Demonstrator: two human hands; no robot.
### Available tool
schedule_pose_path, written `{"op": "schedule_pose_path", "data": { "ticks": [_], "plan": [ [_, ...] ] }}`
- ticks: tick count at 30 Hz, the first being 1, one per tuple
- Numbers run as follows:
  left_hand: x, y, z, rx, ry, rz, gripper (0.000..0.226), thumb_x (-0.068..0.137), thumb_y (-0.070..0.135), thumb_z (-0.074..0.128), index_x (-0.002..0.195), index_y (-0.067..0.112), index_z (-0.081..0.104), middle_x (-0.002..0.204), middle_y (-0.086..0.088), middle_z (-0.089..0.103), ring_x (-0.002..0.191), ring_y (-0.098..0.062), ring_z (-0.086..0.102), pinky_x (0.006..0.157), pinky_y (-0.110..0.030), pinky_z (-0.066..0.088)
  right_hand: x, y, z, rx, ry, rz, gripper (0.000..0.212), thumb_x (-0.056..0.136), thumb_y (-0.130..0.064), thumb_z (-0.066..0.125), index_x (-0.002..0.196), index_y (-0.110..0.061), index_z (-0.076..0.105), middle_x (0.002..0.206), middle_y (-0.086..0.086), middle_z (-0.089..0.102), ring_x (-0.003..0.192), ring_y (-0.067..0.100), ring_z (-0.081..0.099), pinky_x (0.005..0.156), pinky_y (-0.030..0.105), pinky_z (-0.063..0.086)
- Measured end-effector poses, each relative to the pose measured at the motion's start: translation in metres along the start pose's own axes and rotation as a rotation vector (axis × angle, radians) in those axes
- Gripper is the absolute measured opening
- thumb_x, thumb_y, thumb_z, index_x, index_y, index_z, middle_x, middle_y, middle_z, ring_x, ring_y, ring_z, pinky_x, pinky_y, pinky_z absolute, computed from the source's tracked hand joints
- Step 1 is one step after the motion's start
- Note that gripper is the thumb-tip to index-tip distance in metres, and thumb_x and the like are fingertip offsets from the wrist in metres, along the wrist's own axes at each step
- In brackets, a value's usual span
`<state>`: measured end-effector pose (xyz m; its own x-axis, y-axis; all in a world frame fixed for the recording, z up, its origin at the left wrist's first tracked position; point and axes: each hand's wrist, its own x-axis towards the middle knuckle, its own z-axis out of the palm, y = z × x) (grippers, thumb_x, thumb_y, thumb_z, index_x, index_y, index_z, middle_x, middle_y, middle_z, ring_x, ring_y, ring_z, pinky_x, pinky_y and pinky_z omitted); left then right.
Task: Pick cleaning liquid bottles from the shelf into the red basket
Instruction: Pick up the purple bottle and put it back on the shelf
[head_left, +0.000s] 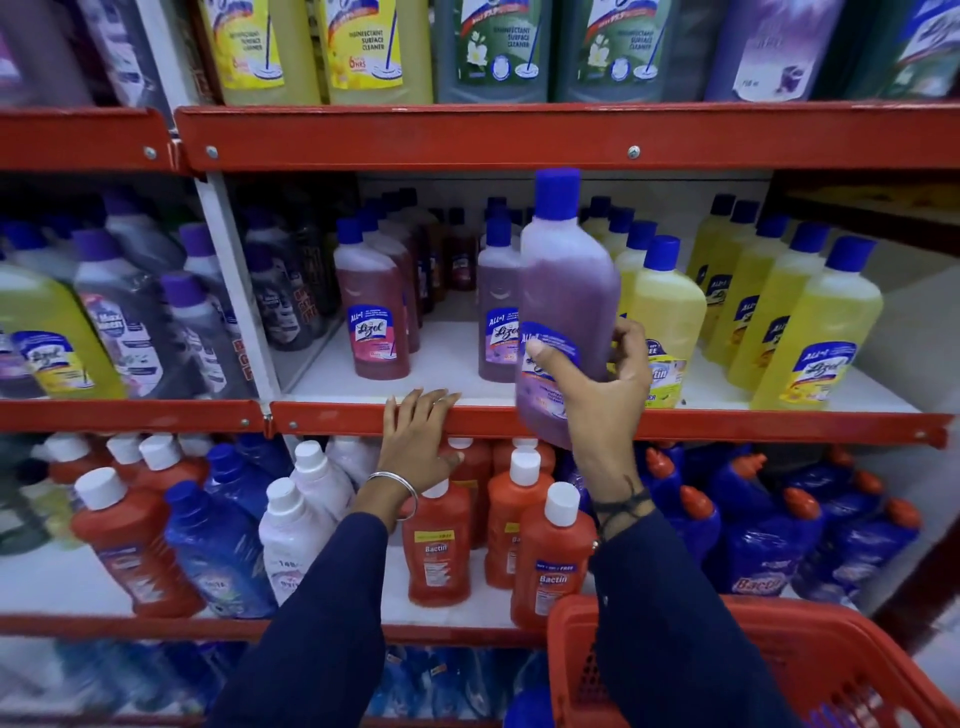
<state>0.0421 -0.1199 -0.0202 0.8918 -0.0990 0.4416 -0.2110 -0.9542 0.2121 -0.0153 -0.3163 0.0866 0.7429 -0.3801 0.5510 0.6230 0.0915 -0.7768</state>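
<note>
My right hand (597, 400) grips a purple cleaning liquid bottle (566, 280) with a blue cap, held upright in front of the middle shelf, clear of the shelf board. My left hand (421, 441) rests flat on the red front edge of the middle shelf (337, 418), fingers spread, holding nothing. The red basket (810, 670) hangs at the lower right under my right forearm; only its rim and mesh wall show. A pink bottle (371, 312) and another purple bottle (496, 306) stand on the shelf behind.
Yellow bottles (815, 327) fill the right of the middle shelf. Orange Bactin bottles (550, 561) and blue bottles (769, 540) crowd the lower shelf. Large yellow and green bottles stand on the top shelf (519, 137). A white upright (234, 291) divides the shelving.
</note>
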Motion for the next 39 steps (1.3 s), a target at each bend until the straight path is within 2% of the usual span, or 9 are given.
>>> {"op": "schedule_pose_path", "data": {
  "ticks": [4,8,11,14,16,21,25,30,39],
  "plan": [
    [0.001,0.001,-0.001,-0.033,-0.013,-0.019,0.078,0.072,0.036,0.069,0.137,0.028,0.027,0.149,-0.001,0.031,0.142,-0.026,0.014,0.115,-0.052,-0.002,0.010,0.002,-0.012,0.578,-0.273,0.372,0.032,0.069,-0.016,0.079,0.097,-0.019,0.066,0.087,0.000,0.075,0.078,0.018,0.071,0.068,0.032,0.059],
    [0.001,0.002,-0.002,-0.040,-0.019,-0.025,0.075,0.074,0.036,0.067,0.137,0.028,0.027,0.149,0.000,0.031,0.142,-0.026,0.012,0.115,-0.052,-0.002,0.007,0.007,-0.015,0.745,-0.436,0.499,0.050,0.054,-0.044,0.086,0.095,-0.017,0.075,0.083,-0.001,0.077,0.075,0.012,0.072,0.067,0.028,0.059],
    [0.001,0.002,-0.001,-0.041,-0.010,-0.030,0.075,0.074,0.036,0.067,0.138,0.028,0.028,0.148,-0.001,0.033,0.142,-0.026,0.014,0.115,-0.053,-0.001,0.001,0.009,-0.013,0.946,-0.523,0.664,0.094,0.062,-0.047,0.082,0.135,-0.001,0.045,0.089,0.005,0.073,0.073,0.016,0.069,0.063,0.027,0.057],
    [0.000,0.002,-0.001,-0.036,-0.008,-0.028,0.075,0.074,0.037,0.066,0.137,0.028,0.028,0.148,-0.001,0.033,0.142,-0.026,0.014,0.115,-0.052,-0.002,0.000,0.019,-0.014,1.079,-0.541,0.741,0.083,0.080,-0.049,0.064,0.140,-0.002,0.029,0.090,0.006,0.069,0.072,0.015,0.065,0.065,0.024,0.054],
    [0.000,0.002,-0.001,-0.034,-0.010,-0.030,0.075,0.074,0.036,0.067,0.138,0.028,0.028,0.148,-0.001,0.033,0.142,-0.026,0.014,0.115,-0.052,-0.002,0.003,0.022,-0.015,1.053,-0.523,0.750,0.069,0.087,-0.050,0.045,0.136,-0.003,0.033,0.089,0.004,0.068,0.071,0.014,0.064,0.064,0.023,0.053],
    [-0.003,0.003,0.003,0.085,-0.005,-0.024,0.086,0.071,0.036,0.070,0.140,0.026,0.019,0.149,-0.003,0.030,0.142,-0.029,0.014,0.115,-0.054,0.000,0.022,0.027,-0.015,0.743,-0.312,0.499,0.027,0.089,-0.031,0.053,0.098,-0.016,0.074,0.082,-0.002,0.076,0.074,0.012,0.071,0.062,0.024,0.057],
    [-0.004,0.006,0.010,0.191,-0.009,-0.034,0.099,0.069,0.037,0.071,0.144,0.023,0.008,0.153,-0.007,0.023,0.143,-0.032,0.011,0.115,-0.056,0.002,0.043,0.037,-0.004,0.464,-0.328,0.336,0.033,0.086,-0.022,0.061,0.116,-0.011,0.054,0.089,-0.003,0.075,0.078,0.013,0.071,0.067,0.028,0.059],
    [-0.002,0.004,0.013,0.202,-0.019,-0.040,0.102,0.071,0.039,0.069,0.144,0.023,0.001,0.156,-0.008,0.016,0.144,-0.033,0.005,0.114,-0.056,-0.002,0.061,0.064,0.011,0.247,-0.376,0.198,0.043,0.086,-0.011,0.065,0.120,-0.029,0.046,0.114,-0.005,0.065,0.096,0.008,0.068,0.074,0.023,0.056],
    [0.001,0.001,0.015,0.150,-0.038,-0.035,0.100,0.075,0.044,0.066,0.144,0.028,-0.004,0.158,-0.004,0.004,0.145,-0.030,-0.005,0.114,-0.055,-0.005,0.067,0.099,0.022,0.107,-0.428,0.304,0.041,0.083,-0.017,0.067,0.115,-0.032,0.045,0.111,0.000,0.065,0.091,0.007,0.070,0.069,0.023,0.057]
  ]
}}
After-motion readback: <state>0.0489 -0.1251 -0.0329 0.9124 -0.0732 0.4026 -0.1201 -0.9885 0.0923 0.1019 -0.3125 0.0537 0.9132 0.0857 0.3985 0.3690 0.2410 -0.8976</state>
